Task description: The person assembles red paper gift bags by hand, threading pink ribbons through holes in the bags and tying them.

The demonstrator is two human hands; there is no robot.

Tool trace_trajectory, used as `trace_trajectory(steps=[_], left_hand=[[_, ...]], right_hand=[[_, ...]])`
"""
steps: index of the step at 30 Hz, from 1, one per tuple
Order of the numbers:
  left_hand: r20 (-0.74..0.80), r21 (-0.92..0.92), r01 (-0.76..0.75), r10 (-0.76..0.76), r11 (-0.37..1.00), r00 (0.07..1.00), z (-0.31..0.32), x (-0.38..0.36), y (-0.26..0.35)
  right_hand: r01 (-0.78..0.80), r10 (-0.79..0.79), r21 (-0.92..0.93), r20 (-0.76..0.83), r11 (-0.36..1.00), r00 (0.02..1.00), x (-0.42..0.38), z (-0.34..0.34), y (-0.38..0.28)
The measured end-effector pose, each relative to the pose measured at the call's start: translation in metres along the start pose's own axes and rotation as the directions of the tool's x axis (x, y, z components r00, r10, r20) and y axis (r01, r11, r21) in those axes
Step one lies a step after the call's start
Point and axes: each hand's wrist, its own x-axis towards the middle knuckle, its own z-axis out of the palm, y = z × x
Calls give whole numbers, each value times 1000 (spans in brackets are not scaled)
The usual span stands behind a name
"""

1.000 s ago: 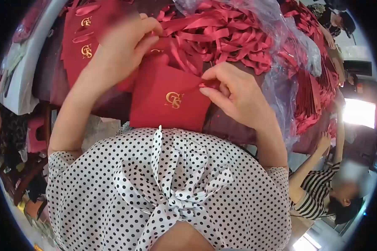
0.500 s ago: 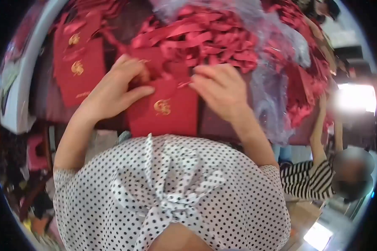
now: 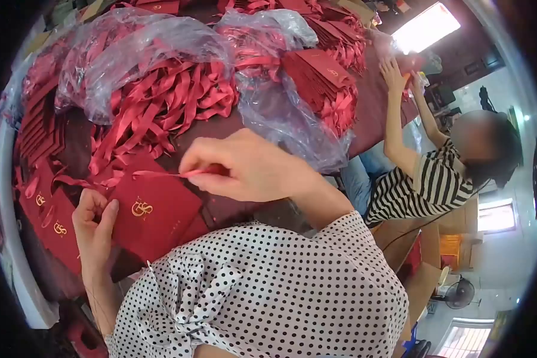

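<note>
A red paper bag [image 3: 155, 209] with a gold emblem lies tilted in front of me, on top of another red piece. My right hand [image 3: 244, 167] pinches the end of a thin red ribbon [image 3: 161, 173], pulled taut to the right from the bag's top edge. At the bag's left edge, my left hand [image 3: 96, 224] is closed with its thumb against it; the inside of its grip is partly hidden. More red bags with gold emblems [image 3: 58, 230] lie left of that hand, with ribbon loops across them.
A heap of red ribbons [image 3: 167, 101] spills from clear plastic wrap [image 3: 161, 39] beyond my hands. Stacked red bags [image 3: 322, 74] stand farther right, and more [image 3: 42, 131] at left. A person in a striped top [image 3: 411, 191] reaches over the table's right end.
The view has swung to the right. My right hand has drawn the ribbon out sideways into a straight line. The bag now lies more tilted, and my left hand sits lower at its edge.
</note>
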Motion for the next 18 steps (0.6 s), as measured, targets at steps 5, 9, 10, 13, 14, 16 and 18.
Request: trace_trajectory(steps=[5, 9, 10, 13, 14, 16, 18], left_hand=[[-87, 12, -106, 107, 994, 990, 17, 13, 0], [-58, 259, -214, 236, 942, 970, 35, 14, 14], [-57, 263, -217, 240, 940, 969, 38, 15, 16], [-46, 311, -261, 289, 914, 956, 44, 16, 10], [-49, 321, -257, 287, 912, 957, 45, 15, 8], [19, 168, -217, 217, 962, 976, 40, 8, 3], [203, 46, -262, 248, 964, 947, 34, 10, 4]], right_hand=[[-81, 80, 295, 16, 952, 997, -19, -39, -17], [-52, -32, 706, 105, 707, 994, -20, -36, -33], [135, -207, 708, 16, 693, 978, -15, -32, -26], [150, -343, 810, 67, 568, 937, -14, -33, -12], [187, -378, 842, 21, 505, 926, -12, -31, -10], [234, -420, 860, -26, 454, 907, -12, -31, -1], [256, -306, 731, -68, 632, 950, -19, -30, 0]])
